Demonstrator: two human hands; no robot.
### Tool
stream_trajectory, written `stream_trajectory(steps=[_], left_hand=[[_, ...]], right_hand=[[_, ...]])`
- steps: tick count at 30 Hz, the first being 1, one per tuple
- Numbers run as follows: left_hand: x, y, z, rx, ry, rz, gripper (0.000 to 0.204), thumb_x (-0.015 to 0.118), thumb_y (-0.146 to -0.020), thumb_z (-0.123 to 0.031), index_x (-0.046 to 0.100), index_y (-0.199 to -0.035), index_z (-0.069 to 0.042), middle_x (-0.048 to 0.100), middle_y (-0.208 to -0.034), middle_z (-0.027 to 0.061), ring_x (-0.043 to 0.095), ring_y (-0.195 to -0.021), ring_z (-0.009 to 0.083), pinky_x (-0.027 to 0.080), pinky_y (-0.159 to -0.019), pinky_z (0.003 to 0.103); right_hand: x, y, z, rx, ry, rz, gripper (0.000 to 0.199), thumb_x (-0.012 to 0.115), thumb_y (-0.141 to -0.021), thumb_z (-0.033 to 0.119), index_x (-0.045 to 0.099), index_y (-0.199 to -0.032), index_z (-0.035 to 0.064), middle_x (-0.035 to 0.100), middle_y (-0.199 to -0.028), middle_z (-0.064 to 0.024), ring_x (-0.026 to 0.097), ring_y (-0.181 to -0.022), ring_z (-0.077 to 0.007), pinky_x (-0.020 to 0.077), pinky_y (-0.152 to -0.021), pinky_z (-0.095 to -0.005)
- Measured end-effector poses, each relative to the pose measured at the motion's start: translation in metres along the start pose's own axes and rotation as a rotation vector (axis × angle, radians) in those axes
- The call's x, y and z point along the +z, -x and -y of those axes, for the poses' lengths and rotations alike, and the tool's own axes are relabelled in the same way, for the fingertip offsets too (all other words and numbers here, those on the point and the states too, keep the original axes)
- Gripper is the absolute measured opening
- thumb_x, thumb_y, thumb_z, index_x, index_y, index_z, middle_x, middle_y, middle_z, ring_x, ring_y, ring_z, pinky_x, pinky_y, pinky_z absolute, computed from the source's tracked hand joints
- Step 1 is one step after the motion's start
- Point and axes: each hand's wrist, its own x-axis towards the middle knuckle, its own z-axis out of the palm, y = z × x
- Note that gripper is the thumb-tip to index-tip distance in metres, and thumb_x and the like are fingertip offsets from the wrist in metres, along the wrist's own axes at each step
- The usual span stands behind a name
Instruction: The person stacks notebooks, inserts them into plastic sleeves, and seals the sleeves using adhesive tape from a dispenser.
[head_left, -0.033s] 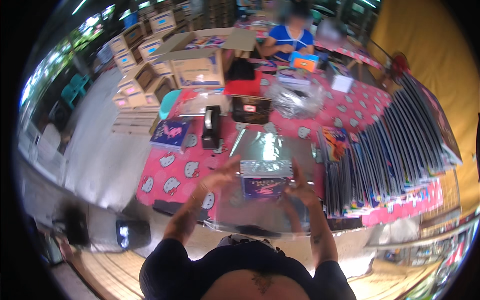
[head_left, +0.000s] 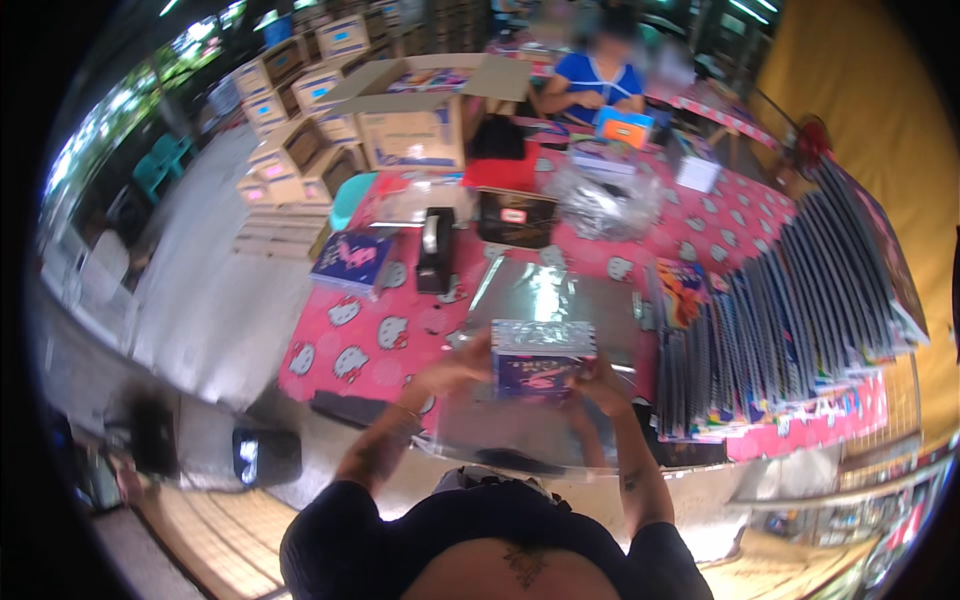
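On the left I'm seeing a purple stack (head_left: 350,262) lying on the pink cloth (head_left: 392,333), with the tape dispenser (head_left: 435,255) standing just beside it. Next, the left hand (head_left: 455,370) is reaching toward the bundle's left edge; its fingers are blurring, so I'm not able to tell whether they are gripping. The purple bundle (head_left: 535,372) is sitting between the hands, before the shiny grey sheet (head_left: 510,285). I'm judging it moderately light, fairly stiff and not fragile, though its glossy face is probably making it slippery and loose layers could be sliding. I'm favouring both side edges, thumbs on top, fingers beneath. The right hand (head_left: 598,387) is gripping the right edge, thumb over the cover. Further right, a long row of notebooks (head_left: 770,305) is leaning.
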Motion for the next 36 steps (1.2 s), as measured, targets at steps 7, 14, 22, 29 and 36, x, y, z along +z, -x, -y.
stream_trajectory(steps=[7, 14, 22, 29, 36], left_hand=[[0.003, 0.030, -0.040, 0.285, -0.119, -0.753, 0.045, 0.076, -0.076, -0.008, 0.060, -0.116, 0.003, 0.067, -0.107, 0.0098, 0.065, -0.092, 0.0161, 0.053, -0.084, 0.030], [-0.217, 0.045, -0.139, 0.618, 0.050, -1.159, 0.063, 0.084, -0.075, -0.021, 0.038, -0.110, 0.002, 0.057, -0.098, 0.0154, 0.063, -0.076, 0.0210, 0.057, -0.064, 0.036], [-0.287, -0.016, -0.116, 0.643, 0.132, -1.615, 0.085, 0.090, -0.066, -0.023, 0.038, -0.126, 0.006, 0.057, -0.119, 0.0219, 0.064, -0.099, 0.0298, 0.058, -0.081, 0.042], [-0.307, -0.010, -0.115, -0.119, -0.364, -1.844, 0.099, 0.079, -0.067, -0.064, 0.053, -0.124, 0.011, 0.056, -0.127, 0.0239, 0.061, -0.108, 0.0304, 0.059, -0.076, 0.041], [-0.361, 0.087, -0.198, -0.162, -0.644, -1.535, 0.067, 0.072, -0.079, -0.061, 0.067, -0.102, 0.002, 0.066, -0.075, 0.0104, 0.062, -0.061, 0.0223, 0.048, -0.047, 0.040]], right_hand=[[0.063, -0.062, 0.057, -0.022, -0.146, 0.084, 0.070, 0.062, -0.096, 0.034, 0.029, -0.152, 0.0088, 0.046, -0.140, -0.0151, 0.050, -0.124, -0.0226, 0.0371, -0.105, -0.0376], [0.054, -0.005, 0.048, 0.156, -0.009, 0.007, 0.059, 0.045, -0.103, 0.043, 0.032, -0.151, 0.0108, 0.045, -0.145, -0.0133, 0.049, -0.129, -0.0243, 0.0390, -0.105, -0.0387], [0.056, 0.042, 0.019, 0.231, -0.038, -0.169, 0.061, 0.048, -0.101, 0.048, 0.038, -0.148, 0.0100, 0.060, -0.125, -0.0094, 0.059, -0.115, -0.0200, 0.0453, -0.095, -0.0339], [0.034, 0.105, 0.027, 0.263, 0.053, -0.227, 0.048, 0.057, -0.099, 0.028, 0.047, -0.140, 0.0047, 0.061, -0.123, -0.0089, 0.059, -0.114, -0.0188, 0.0446, -0.096, -0.0334], [0.006, 0.144, 0.108, 0.039, -0.011, -0.064, 0.045, 0.063, -0.093, 0.004, 0.051, -0.135, -0.0003, 0.062, -0.121, -0.0113, 0.059, -0.115, -0.0206, 0.0463, -0.098, -0.0325]])
